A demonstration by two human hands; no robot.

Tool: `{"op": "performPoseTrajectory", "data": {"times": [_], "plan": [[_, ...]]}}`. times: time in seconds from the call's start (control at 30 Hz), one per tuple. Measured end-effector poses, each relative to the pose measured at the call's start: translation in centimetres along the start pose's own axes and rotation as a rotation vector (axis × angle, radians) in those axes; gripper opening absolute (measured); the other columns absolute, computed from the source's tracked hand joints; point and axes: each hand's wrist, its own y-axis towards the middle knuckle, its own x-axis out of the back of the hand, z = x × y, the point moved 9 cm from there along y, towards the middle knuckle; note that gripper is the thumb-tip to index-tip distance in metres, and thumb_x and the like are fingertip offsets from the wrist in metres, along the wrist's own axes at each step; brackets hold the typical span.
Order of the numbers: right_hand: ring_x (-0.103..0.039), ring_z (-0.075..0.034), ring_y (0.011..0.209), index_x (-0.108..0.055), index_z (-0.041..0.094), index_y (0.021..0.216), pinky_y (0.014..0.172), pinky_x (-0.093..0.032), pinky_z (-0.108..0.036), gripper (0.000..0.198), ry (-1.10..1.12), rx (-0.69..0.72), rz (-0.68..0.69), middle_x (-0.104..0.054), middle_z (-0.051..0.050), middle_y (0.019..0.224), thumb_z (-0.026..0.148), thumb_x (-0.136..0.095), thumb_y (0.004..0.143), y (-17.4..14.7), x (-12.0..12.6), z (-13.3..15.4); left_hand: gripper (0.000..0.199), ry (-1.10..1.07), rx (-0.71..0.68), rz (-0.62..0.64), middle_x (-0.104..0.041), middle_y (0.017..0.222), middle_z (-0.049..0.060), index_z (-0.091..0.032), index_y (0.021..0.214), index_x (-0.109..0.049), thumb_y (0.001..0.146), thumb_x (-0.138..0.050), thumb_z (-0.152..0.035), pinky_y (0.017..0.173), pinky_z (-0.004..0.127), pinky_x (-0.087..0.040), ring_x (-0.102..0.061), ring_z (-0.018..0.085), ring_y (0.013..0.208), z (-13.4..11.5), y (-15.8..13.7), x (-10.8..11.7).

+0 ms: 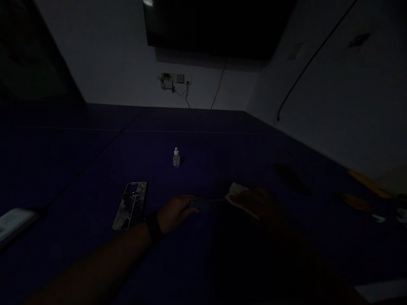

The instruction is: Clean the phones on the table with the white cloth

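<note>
My left hand [174,213], with a dark band at the wrist, grips the left end of a thin, flat phone [206,205] between thumb and fingers. At the phone's other end, my right hand [251,201] is closed on a crumpled white tissue [237,191], which touches the phone. Deep shadow hides part of the right hand and the phone's lower edge. Left of my left hand lies a patterned phone case [131,206] with a camera cutout. A small white-capped dropper bottle [176,158] stands upright beyond my hands.
The dark purple-blue table [95,156] reaches to the wall. A white box-like object [15,222] lies at the left edge. To the right are a dark flat object [291,178], an orange-brown item [356,202] and a yellow item [369,183]. A large screen [216,25] hangs above wall sockets [176,79].
</note>
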Motion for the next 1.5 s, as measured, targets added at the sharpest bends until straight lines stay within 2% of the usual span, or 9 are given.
{"op": "performPoseTrajectory", "data": {"times": [0.2,0.33,0.7,0.8,0.93,1.07,1.17,1.33,1.5], "plan": [[-0.072,-0.025,0.104,-0.069,0.024,0.125,0.086,-0.06,-0.042,0.036,0.386,-0.316,0.076,-0.074,-0.009,0.116,0.025,-0.04,0.102,-0.2,-3.0,-2.5,0.03,-0.018,0.025,-0.027,-0.071,0.126,0.009,-0.02,0.12,-0.069,0.1,-0.056,-0.037,0.103,0.035,-0.051,-0.067,0.024,0.115,0.2,-0.1,0.4],[-0.073,-0.025,0.099,-0.069,0.023,0.118,0.083,-0.061,-0.039,0.03,0.607,-0.388,-0.049,-0.075,-0.009,0.11,0.027,-0.044,0.103,0.5,-2.1,-2.0,0.032,-0.038,0.054,-0.053,-0.072,0.126,0.007,-0.021,0.125,-0.068,0.1,-0.056,-0.039,0.105,0.036,-0.051,-0.067,0.024,0.116,0.4,-0.1,0.6],[-0.072,-0.024,0.097,-0.072,0.026,0.106,0.085,-0.061,-0.04,0.025,0.466,-0.404,-0.193,-0.074,-0.006,0.106,0.029,-0.047,0.101,1.7,-0.1,-1.1,0.046,-0.167,0.03,-0.082,-0.064,0.139,0.009,-0.021,0.127,-0.07,0.095,-0.062,-0.052,0.113,0.045,-0.044,-0.064,0.029,0.123,-0.3,-0.2,1.1],[-0.069,-0.024,0.1,-0.07,0.026,0.105,0.091,-0.057,-0.042,0.026,0.431,-0.316,-0.173,-0.073,-0.008,0.107,0.028,-0.045,0.102,3.4,2.0,-0.2,0.048,-0.276,0.012,-0.052,-0.062,0.142,0.009,-0.023,0.125,-0.072,0.091,-0.067,-0.056,0.116,0.046,-0.041,-0.06,0.031,0.129,-1.2,-0.2,0.9],[-0.064,-0.024,0.099,-0.067,0.024,0.108,0.092,-0.053,-0.042,0.025,0.371,0.003,-0.089,-0.071,-0.009,0.107,0.025,-0.042,0.104,6.4,5.0,2.5,0.065,-0.528,0.078,0.029,-0.057,0.148,0.009,-0.025,0.136,-0.063,0.08,-0.08,-0.053,0.121,0.053,-0.029,-0.051,0.035,0.138,-1.4,-0.5,-0.2],[-0.061,-0.021,0.094,-0.065,0.022,0.108,0.084,-0.052,-0.036,0.027,0.381,0.171,0.001,-0.069,-0.009,0.104,0.022,-0.037,0.106,8.5,5.7,4.0,0.082,-0.815,0.133,0.165,-0.059,0.145,0.011,-0.026,0.145,-0.053,0.075,-0.087,-0.049,0.116,0.052,-0.034,-0.054,0.035,0.134,-1.7,-1.0,-2.2],[-0.061,-0.02,0.093,-0.064,0.022,0.108,0.085,-0.051,-0.035,0.027,0.409,0.27,0.073,-0.069,-0.007,0.103,0.019,-0.037,0.105,9.4,5.2,5.7,0.078,-0.953,0.132,0.187,-0.063,0.137,0.014,-0.021,0.14,-0.058,0.075,-0.084,-0.056,0.109,0.046,-0.041,-0.059,0.032,0.126,-2.1,-0.9,-2.7],[-0.062,-0.019,0.099,-0.066,0.024,0.113,0.09,-0.051,-0.034,0.03,0.426,0.317,0.108,-0.071,-0.005,0.106,0.014,-0.04,0.102,9.6,4.3,7.1,0.07,-0.831,0.152,0.205,-0.07,0.111,0.007,-0.019,0.12,-0.069,0.063,-0.093,-0.052,0.099,0.037,-0.045,-0.063,0.023,0.105,-2.3,-0.4,-3.0],[-0.066,-0.02,0.106,-0.064,0.026,0.127,0.093,-0.053,-0.035,0.032,0.405,0.149,-0.072,-0.072,-0.006,0.116,0.024,-0.042,0.104,9.0,5.0,4.6,0.093,-0.727,0.129,-0.004,-0.063,0.121,0.007,-0.025,0.135,-0.057,0.054,-0.099,-0.043,0.099,0.041,-0.047,-0.061,0.024,0.109,-1.7,-0.5,-2.2]]}}
